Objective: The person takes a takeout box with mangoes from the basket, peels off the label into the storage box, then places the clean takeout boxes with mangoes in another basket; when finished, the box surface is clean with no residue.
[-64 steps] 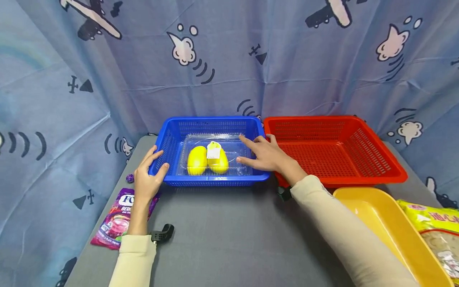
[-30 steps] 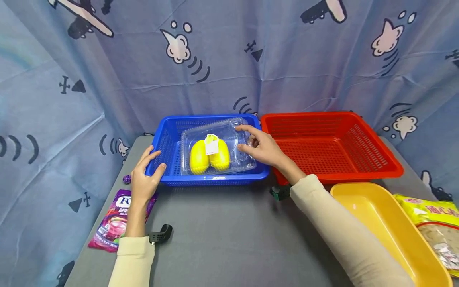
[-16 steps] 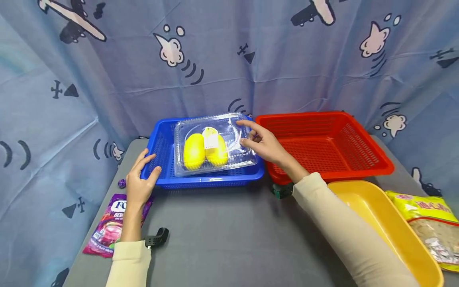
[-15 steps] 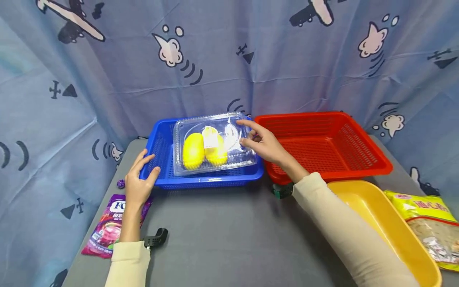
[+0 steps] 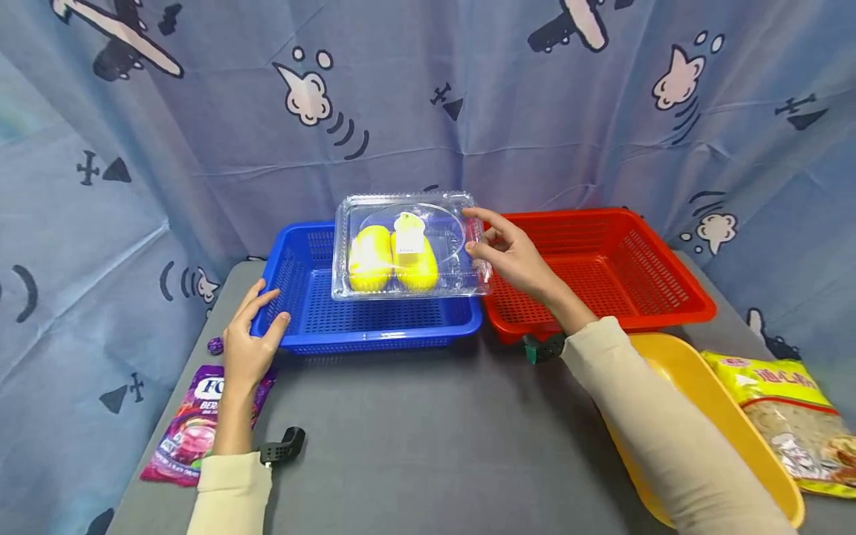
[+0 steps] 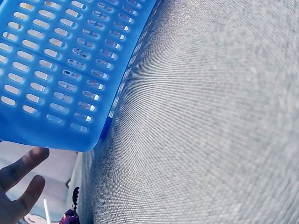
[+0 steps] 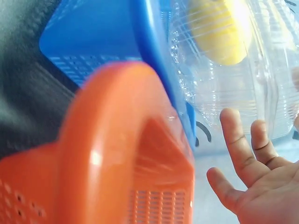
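My right hand [image 5: 511,256] pinches the right edge of a clear plastic clamshell box [image 5: 451,282], thumb in front and fingers behind. Two yellow oval fruits [image 5: 370,260] lie inside it, with a white label over one of them. The box is raised over the back of the blue basket [image 5: 368,340], its front face tilted toward me. At that basket's left front corner my left hand [image 5: 249,345] rests against the rim, fingers spread. In the right wrist view the box [image 7: 205,86] hangs beside the fingers, and the grip is partly cut off.
A red basket [image 5: 669,325] stands right of the blue one, with a yellow tray [image 5: 749,438] in front of it. Farther right lies a yellow food bag [image 5: 789,423]. On the left are a purple snack packet [image 5: 194,427] and a small purple ball [image 5: 215,345].
The box has risen out of the blue basket in my right hand, tilting up toward me and shifting slightly right. My left hand has stayed at the basket's left rim.
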### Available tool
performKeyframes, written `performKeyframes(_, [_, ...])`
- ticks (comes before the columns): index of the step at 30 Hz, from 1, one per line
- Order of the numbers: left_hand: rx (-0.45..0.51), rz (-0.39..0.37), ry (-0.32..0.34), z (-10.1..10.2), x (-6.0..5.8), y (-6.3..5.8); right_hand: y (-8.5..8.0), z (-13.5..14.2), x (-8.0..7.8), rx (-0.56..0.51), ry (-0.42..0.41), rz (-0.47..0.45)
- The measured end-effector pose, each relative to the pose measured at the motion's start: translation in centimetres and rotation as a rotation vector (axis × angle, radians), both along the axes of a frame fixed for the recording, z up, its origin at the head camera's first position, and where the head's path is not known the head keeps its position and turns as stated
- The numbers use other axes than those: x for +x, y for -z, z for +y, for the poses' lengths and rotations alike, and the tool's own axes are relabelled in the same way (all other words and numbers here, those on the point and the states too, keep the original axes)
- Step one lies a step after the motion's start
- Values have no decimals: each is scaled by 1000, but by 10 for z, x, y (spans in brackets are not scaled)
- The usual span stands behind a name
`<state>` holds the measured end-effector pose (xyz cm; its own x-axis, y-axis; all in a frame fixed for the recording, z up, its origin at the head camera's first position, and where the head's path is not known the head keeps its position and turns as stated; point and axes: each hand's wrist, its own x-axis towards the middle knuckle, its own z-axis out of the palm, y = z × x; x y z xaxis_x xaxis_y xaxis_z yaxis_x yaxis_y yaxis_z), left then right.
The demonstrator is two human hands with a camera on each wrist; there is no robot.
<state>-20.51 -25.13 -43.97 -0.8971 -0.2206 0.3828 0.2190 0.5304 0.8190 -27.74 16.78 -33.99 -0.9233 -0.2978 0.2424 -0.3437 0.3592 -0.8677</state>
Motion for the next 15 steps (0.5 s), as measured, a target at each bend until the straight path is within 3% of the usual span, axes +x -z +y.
performKeyframes(8, [-1,8,6,-1,0,2,-16,22,9,6,76,-13])
performKeyframes(15, [6,4,10,-2,0,2,-29,46,27,51,134,-20])
